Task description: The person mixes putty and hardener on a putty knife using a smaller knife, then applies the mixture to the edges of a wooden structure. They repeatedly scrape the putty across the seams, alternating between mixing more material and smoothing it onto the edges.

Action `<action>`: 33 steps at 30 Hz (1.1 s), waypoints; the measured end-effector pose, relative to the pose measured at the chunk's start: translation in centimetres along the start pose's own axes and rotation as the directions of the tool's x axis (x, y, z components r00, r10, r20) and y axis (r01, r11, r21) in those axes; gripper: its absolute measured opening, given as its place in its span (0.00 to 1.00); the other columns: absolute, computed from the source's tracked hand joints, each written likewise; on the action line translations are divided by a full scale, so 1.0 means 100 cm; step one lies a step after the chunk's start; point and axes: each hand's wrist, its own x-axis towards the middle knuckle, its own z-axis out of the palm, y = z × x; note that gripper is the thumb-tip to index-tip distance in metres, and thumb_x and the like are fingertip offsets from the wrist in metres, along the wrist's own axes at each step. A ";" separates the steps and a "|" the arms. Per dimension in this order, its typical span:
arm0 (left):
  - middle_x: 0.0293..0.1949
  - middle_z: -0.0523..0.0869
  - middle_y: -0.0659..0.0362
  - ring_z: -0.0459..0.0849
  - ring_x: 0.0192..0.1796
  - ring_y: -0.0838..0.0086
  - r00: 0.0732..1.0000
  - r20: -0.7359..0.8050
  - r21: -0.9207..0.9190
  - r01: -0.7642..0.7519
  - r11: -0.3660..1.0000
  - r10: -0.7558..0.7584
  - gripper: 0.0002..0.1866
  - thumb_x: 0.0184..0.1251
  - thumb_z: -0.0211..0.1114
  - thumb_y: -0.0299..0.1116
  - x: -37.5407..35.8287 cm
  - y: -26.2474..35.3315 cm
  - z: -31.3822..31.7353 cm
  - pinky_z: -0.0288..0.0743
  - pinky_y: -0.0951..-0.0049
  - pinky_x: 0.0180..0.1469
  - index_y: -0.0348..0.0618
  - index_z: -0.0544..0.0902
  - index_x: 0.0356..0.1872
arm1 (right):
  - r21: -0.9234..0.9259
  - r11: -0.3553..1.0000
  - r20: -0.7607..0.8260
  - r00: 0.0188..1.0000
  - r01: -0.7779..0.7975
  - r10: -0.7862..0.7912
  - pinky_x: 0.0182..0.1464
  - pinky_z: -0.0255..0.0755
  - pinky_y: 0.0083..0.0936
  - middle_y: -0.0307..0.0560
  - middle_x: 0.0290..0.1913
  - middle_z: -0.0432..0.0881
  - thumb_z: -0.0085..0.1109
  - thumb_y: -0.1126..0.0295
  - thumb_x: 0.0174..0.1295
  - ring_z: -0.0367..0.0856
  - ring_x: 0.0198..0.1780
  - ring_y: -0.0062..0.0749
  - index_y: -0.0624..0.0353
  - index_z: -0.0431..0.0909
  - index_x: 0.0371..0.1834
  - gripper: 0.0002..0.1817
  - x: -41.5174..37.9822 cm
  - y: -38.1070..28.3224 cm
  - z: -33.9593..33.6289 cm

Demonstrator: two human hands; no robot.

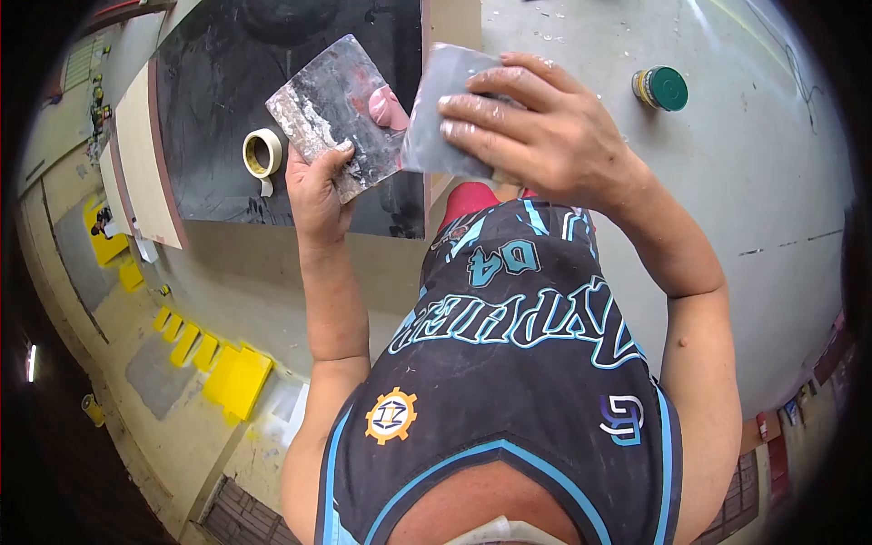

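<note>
Grey concrete floor (727, 182) lies below, with a dark painted board (272, 109) on it, a roll of masking tape (262, 153) on the board, and a green-lidded can (660, 88) well apart to the right. A smeared scraper blade (331, 113) is gripped at its lower edge by the left hand (318, 195), while the right hand (536, 123) is closed over a grey sheet (436, 113) touching the blade's right edge; a clean wipe would likely be got with flat strokes and fingertips kept off that edge. Open room is left on the right, the board's edge being close on the left
</note>
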 end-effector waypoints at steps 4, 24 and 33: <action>0.47 0.78 0.51 0.82 0.45 0.67 0.998 -0.018 0.030 -0.060 0.998 0.060 0.26 0.52 0.52 0.16 -0.005 -0.005 0.005 0.81 0.68 0.45 0.34 0.64 0.56 | -0.059 0.983 0.004 0.985 -0.172 0.173 0.45 0.71 0.27 0.35 0.41 0.81 0.58 0.68 0.46 0.76 0.44 0.28 0.53 0.80 0.38 0.14 -0.011 -0.009 0.010; 0.58 0.70 0.48 0.71 0.61 0.57 0.990 -0.139 -0.186 -0.023 0.982 -0.003 0.33 0.52 0.51 0.20 -0.021 -0.009 -0.015 0.68 0.55 0.62 0.39 0.59 0.64 | 0.521 -0.026 0.370 0.198 -0.853 0.908 0.27 0.72 0.34 0.58 0.16 0.77 0.47 0.74 0.34 0.79 0.21 0.45 0.67 0.77 0.15 0.09 -0.024 0.051 0.140; 0.58 0.70 0.47 0.72 0.60 0.58 0.997 -0.068 -0.136 0.031 0.990 -0.040 0.33 0.51 0.51 0.19 -0.011 -0.005 -0.026 0.69 0.58 0.61 0.35 0.58 0.63 | 0.378 0.073 0.478 0.262 -0.923 0.839 0.30 0.73 0.35 0.64 0.21 0.77 0.51 0.72 0.35 0.79 0.23 0.49 0.70 0.78 0.22 0.13 -0.008 0.050 0.127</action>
